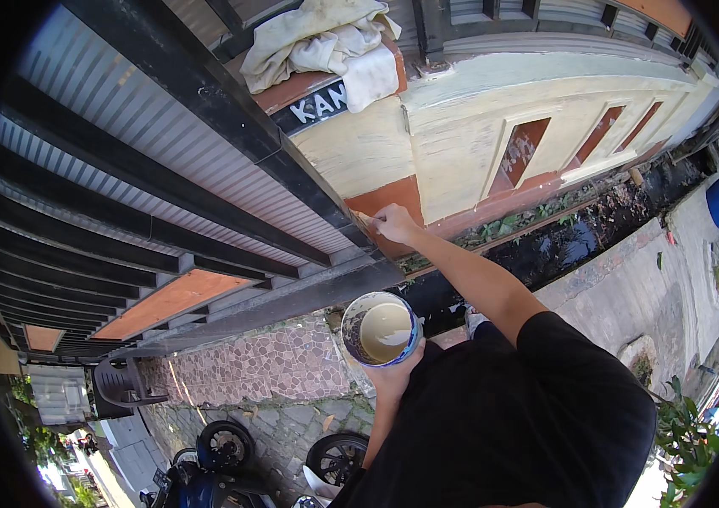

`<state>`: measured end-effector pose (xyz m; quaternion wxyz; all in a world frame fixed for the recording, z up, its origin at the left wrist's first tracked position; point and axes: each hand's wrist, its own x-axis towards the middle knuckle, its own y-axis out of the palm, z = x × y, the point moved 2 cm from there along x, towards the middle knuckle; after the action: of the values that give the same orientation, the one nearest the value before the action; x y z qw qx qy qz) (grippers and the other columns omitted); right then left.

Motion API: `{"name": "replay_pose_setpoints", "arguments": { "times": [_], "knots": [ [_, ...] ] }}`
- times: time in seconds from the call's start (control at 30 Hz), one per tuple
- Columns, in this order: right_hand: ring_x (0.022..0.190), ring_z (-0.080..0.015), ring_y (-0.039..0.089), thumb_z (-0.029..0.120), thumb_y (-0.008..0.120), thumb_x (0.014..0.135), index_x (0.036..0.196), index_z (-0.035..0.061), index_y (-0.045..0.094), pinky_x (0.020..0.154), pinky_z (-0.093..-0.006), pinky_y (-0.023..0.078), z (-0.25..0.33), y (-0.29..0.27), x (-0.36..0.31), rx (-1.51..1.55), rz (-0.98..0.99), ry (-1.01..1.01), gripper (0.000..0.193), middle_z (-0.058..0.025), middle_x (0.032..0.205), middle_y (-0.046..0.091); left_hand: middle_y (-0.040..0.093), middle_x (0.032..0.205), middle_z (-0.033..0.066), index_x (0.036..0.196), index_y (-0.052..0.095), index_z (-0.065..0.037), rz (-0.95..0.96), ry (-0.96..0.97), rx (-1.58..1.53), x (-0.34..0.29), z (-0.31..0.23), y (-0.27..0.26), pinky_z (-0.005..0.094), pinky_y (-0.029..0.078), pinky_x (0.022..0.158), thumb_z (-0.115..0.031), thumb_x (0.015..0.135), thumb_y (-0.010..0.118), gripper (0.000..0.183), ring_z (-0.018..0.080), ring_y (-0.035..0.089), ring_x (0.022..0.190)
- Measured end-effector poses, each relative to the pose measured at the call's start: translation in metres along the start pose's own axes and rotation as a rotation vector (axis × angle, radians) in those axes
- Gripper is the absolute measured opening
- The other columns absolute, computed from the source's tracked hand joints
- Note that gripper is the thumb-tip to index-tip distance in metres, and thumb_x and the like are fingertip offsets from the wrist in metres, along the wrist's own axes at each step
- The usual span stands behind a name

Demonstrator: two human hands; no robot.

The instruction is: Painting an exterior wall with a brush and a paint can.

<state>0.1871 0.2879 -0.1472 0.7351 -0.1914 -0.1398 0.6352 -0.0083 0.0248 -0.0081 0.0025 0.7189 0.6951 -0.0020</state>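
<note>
Our L hand (395, 372) is clamped round the side of the bucket (353, 327) w/ cream paint (385, 327) in it, held just ahead of our black shirt (512, 415). Our R hand (398, 224), well apart from it, is up by the reddish-brown panel (392, 196) of the cream wall (453, 110), beside the black beam (228, 114) — fingers pinched on a thin pale thing (365, 218), too small to ID — & a motorbike (199, 484) stands on our left

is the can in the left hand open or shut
Open: no lid covers the can, and the cream liquid inside it shows from above.
</note>
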Motion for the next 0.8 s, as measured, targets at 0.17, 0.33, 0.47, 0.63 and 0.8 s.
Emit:
{"name": "replay_pose_setpoints", "arguments": {
  "times": [0.17, 0.33, 0.47, 0.63, 0.8],
  "knots": [
    [0.077, -0.0280, 0.078, 0.031, 0.081, 0.096, 0.108, 0.0071, 0.085, 0.077, -0.0410, 0.061, -0.026, -0.035, 0.027, 0.100, -0.144, 0.057, 0.027, -0.0160, 0.091, 0.081, 0.071, 0.129, 0.0106, 0.141, 0.057, 0.001, 0.038, 0.016, 0.055, 0.009, 0.000, -0.002, 0.0392, 0.052, 0.110, -0.007, 0.071, 0.097, 0.081, 0.0230, 0.069, 0.121],
    [0.070, -0.0132, 0.072, 0.030, 0.082, 0.096, 0.111, 0.0029, 0.084, 0.066, -0.0311, 0.056, -0.096, -0.124, -0.006, 0.055, -0.281, 0.166, 0.030, -0.0103, 0.078, 0.079, 0.071, 0.130, 0.0109, 0.142, 0.056, 0.001, 0.049, -0.036, 0.039, 0.009, 0.014, -0.003, 0.0400, 0.051, 0.111, -0.008, 0.071, 0.097, 0.083, 0.0234, 0.069, 0.121],
    [0.070, -0.0146, 0.071, 0.033, 0.079, 0.099, 0.105, 0.0032, 0.081, 0.064, -0.0342, 0.054, -0.117, -0.149, -0.052, 0.088, -0.359, 0.321, 0.031, -0.0107, 0.078, 0.078, 0.069, 0.134, 0.0110, 0.144, 0.055, 0.000, 0.029, 0.057, 0.108, 0.005, 0.019, -0.001, 0.0407, 0.050, 0.112, -0.008, 0.070, 0.098, 0.086, 0.0238, 0.068, 0.124],
    [0.082, -0.0367, 0.075, 0.027, 0.075, 0.099, 0.099, 0.0038, 0.075, 0.074, -0.0476, 0.058, -0.071, -0.081, -0.060, -0.164, -0.180, -0.058, 0.023, -0.0184, 0.087, 0.076, 0.068, 0.135, 0.0109, 0.145, 0.054, 0.000, 0.045, -0.020, 0.035, 0.001, 0.022, 0.004, 0.0406, 0.050, 0.112, -0.007, 0.069, 0.098, 0.088, 0.0238, 0.067, 0.125],
    [0.096, -0.0409, 0.074, 0.015, 0.073, 0.092, 0.096, 0.0053, 0.075, 0.088, -0.0535, 0.058, -0.018, -0.008, -0.009, -0.362, -0.129, -0.312, 0.011, -0.0214, 0.102, 0.075, 0.071, 0.129, 0.0121, 0.138, 0.060, 0.003, -0.005, 0.040, 0.088, -0.001, 0.015, 0.002, 0.0382, 0.055, 0.105, -0.005, 0.074, 0.096, 0.073, 0.0218, 0.070, 0.117]
  ]
}}
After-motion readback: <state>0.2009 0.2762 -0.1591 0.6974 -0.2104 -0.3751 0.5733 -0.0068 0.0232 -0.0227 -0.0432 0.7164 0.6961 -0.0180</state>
